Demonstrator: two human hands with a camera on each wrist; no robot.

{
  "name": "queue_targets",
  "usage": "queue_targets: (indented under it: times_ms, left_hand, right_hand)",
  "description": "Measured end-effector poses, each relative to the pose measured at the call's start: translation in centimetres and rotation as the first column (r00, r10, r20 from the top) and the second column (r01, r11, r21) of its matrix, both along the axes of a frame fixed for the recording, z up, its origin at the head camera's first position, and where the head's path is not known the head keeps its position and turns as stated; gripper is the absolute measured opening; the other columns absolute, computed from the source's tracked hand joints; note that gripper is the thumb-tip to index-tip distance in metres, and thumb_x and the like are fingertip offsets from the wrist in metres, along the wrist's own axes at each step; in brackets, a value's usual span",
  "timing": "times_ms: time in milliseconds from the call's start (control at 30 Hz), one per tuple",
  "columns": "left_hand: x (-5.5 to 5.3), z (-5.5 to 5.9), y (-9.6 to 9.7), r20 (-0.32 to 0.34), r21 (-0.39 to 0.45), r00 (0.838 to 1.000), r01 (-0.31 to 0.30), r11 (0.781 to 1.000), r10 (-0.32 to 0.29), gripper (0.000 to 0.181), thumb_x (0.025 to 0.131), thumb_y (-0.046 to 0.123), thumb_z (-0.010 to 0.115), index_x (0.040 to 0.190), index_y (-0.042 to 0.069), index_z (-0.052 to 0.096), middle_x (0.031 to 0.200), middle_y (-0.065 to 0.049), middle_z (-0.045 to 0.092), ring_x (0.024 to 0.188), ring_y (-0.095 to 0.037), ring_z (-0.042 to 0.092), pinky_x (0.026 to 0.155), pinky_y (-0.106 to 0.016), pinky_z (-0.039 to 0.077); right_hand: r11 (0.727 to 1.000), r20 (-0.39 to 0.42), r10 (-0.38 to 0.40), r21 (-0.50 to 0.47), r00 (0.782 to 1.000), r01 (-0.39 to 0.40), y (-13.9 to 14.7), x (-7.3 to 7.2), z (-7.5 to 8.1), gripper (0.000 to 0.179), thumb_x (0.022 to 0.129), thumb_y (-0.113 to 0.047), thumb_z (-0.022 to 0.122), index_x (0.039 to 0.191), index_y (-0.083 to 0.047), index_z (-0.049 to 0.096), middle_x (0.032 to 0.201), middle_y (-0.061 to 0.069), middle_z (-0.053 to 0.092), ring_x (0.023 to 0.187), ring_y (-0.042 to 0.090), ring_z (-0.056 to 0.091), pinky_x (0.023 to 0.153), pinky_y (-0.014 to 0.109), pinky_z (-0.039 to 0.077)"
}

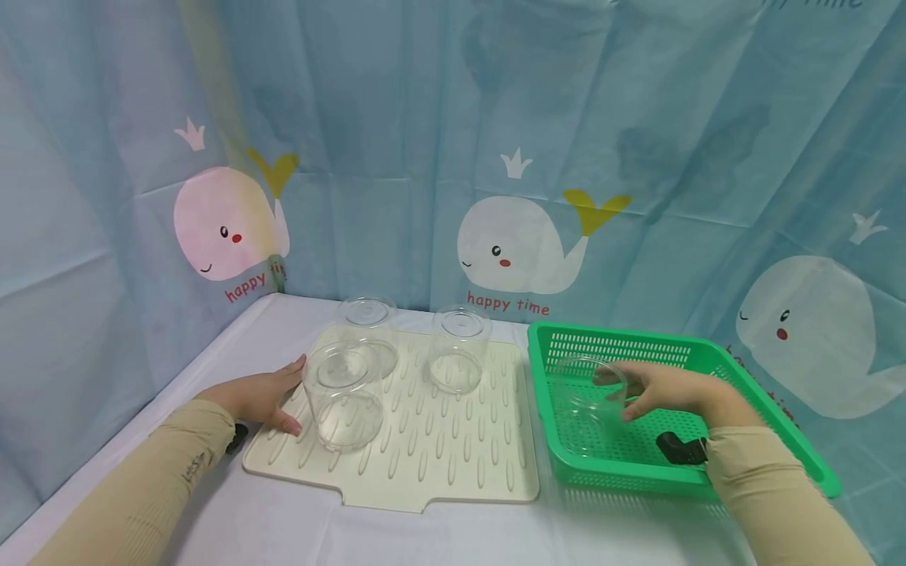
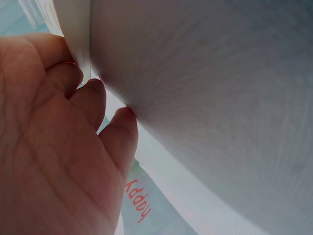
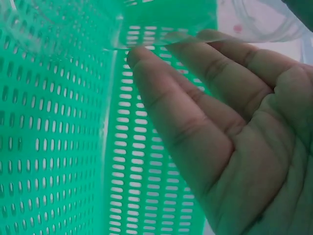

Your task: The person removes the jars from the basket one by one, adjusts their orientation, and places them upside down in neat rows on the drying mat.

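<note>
Three clear plastic cups stand upside down on the cream ribbed mat (image 1: 425, 464): a front cup (image 1: 347, 409), a back-left cup (image 1: 367, 314) and a back-right cup (image 1: 458, 354). My left hand (image 1: 265, 397) lies at the mat's left edge with fingers and thumb spread, beside the front cup. In the left wrist view, its fingers (image 2: 120, 137) are loosely bent near the edge. My right hand (image 1: 668, 393) reaches into the green basket (image 1: 637, 475), fingers extended at the right side of another clear cup (image 1: 587, 409), rim upward. Its fingertips (image 3: 139, 54) appear to touch the cup's wall.
A white cloth (image 1: 283, 519) covers the table. Behind hangs a blue curtain (image 1: 396, 196) printed with whales. The basket stands right of the mat, its raised rim around the right hand. Black wrist devices (image 1: 681, 450) are worn at both wrists.
</note>
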State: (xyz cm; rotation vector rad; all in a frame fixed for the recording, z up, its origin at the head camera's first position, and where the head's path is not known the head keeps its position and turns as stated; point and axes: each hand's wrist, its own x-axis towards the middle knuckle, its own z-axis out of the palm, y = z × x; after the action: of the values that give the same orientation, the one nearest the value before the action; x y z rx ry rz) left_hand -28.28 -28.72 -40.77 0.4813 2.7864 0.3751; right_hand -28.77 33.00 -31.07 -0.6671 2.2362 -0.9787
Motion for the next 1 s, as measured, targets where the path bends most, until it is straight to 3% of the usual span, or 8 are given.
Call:
queue_targets:
  times_ms: [233, 367, 533, 800, 1000]
  left_hand:
    - [0.0, 0.2, 0.1, -0.001, -0.01, 1.0, 0.002, 1.0, -0.002, 0.133, 0.053, 0.065, 0.069, 0.142, -0.011, 0.004, 0.147, -0.029, 0.007, 0.132, -0.046, 0.019, 0.105, -0.055, 0.02]
    - [0.1, 0.4, 0.2, 0.004, 0.005, 1.0, 0.004, 1.0, -0.004, 0.133, 0.053, 0.063, 0.07, 0.141, -0.012, 0.004, 0.147, -0.031, 0.007, 0.131, -0.047, 0.019, 0.105, -0.055, 0.02]
    - [0.2, 0.4, 0.2, 0.012, 0.008, 1.0, 0.0, 1.0, 0.0, 0.134, 0.053, 0.063, 0.07, 0.141, -0.012, 0.004, 0.147, -0.031, 0.007, 0.132, -0.046, 0.018, 0.105, -0.055, 0.02]
    - [0.1, 0.3, 0.2, 0.008, -0.003, 1.0, 0.0, 1.0, 0.0, 0.134, 0.052, 0.064, 0.07, 0.141, -0.011, 0.005, 0.147, -0.03, 0.007, 0.132, -0.046, 0.018, 0.106, -0.055, 0.02]
    - [0.1, 0.3, 0.1, 0.001, -0.011, 1.0, 0.01, 1.0, -0.01, 0.133, 0.053, 0.064, 0.069, 0.141, -0.012, 0.005, 0.147, -0.03, 0.007, 0.131, -0.046, 0.019, 0.105, -0.055, 0.02]
  right_hand:
    - [0.997, -0.042, 0.016, 0.077, 0.999, -0.013, -0.8, -0.5, -0.3, 0.087, 0.075, -0.022, 0.075, 0.143, -0.002, 0.024, 0.14, 0.028, 0.031, 0.123, 0.049, 0.033, 0.083, 0.041, 0.049]
    - [0.997, -0.039, 0.015, 0.077, 0.999, -0.012, -0.9, -0.6, -0.3, 0.088, 0.074, -0.021, 0.076, 0.142, -0.001, 0.025, 0.141, 0.027, 0.029, 0.123, 0.05, 0.031, 0.084, 0.041, 0.049]
    - [0.997, -0.093, 0.048, 0.063, 0.994, -0.042, -0.9, -0.5, -0.1, 0.085, 0.076, -0.023, 0.074, 0.14, 0.001, 0.025, 0.143, 0.026, 0.025, 0.123, 0.047, 0.035, 0.084, 0.039, 0.048]
    - [0.999, -0.173, 0.007, 0.036, 0.985, -0.001, -1.1, 0.0, 0.4, 0.07, 0.08, -0.019, 0.071, 0.135, -0.001, 0.032, 0.136, 0.024, 0.035, 0.119, 0.041, 0.039, 0.082, 0.04, 0.047]
    - [1.0, -0.237, -0.001, -0.014, 0.972, -0.002, -1.3, 0.0, 1.0, 0.065, 0.081, -0.016, 0.069, 0.133, -0.003, 0.033, 0.132, 0.023, 0.04, 0.121, 0.043, 0.039, 0.092, 0.054, 0.039]
